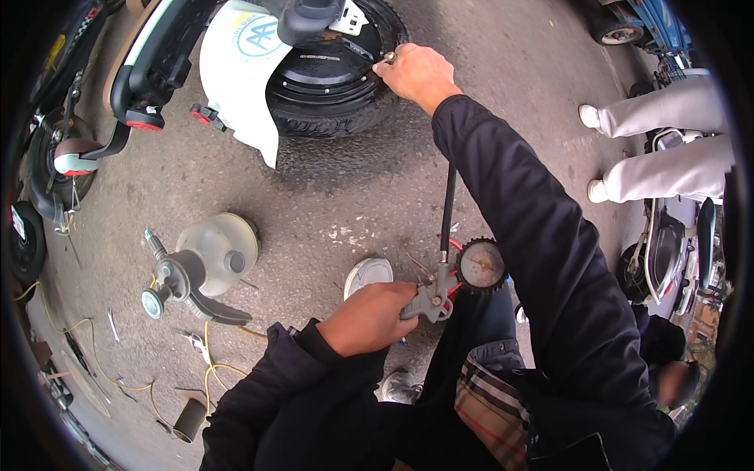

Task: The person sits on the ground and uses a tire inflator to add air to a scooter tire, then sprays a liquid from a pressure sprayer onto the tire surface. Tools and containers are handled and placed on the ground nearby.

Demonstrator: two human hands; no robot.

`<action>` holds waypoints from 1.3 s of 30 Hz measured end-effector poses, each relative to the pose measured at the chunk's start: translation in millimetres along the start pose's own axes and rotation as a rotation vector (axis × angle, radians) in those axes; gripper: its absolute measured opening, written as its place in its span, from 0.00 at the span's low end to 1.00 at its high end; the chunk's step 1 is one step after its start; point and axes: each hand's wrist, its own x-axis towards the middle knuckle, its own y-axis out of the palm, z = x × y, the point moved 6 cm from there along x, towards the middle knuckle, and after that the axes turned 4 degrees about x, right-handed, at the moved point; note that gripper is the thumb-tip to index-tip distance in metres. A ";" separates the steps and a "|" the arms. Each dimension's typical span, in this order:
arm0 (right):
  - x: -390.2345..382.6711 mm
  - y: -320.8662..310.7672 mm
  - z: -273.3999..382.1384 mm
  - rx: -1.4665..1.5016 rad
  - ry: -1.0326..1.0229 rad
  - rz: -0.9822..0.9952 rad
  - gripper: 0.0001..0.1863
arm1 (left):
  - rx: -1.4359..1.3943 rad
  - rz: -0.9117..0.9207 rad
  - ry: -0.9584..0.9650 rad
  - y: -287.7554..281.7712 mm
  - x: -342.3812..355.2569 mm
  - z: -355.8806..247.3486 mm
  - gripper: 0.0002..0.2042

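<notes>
My left hand (367, 318) grips the grey handle of a tire inflator gun (432, 300), low in front of my legs. A round pressure gauge (481, 265) with a black ribbed rim sits at its right. From the gun a black hose (449, 206) runs up and passes behind my right forearm. Stretched far forward, my right hand (424, 74) pinches a small brass air chuck (389, 58) at the right side of a scooter wheel (326, 82). The wheel has a black hub and a knobby tire. Whether the chuck sits on the valve cannot be made out.
A white mudguard (239, 71) flanks the wheel. A translucent pump sprayer (224, 247) stands on the ground at left, near a yellow hose (207, 353), scattered tools and a metal can (188, 420). Another person's legs (667, 169) and parked motorbikes (667, 243) are at right.
</notes>
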 end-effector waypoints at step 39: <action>-2.4 -1.4 -1.2 -0.035 -0.147 -0.001 0.26 | 0.068 -0.173 -0.092 -3.1 22.1 5.5 0.19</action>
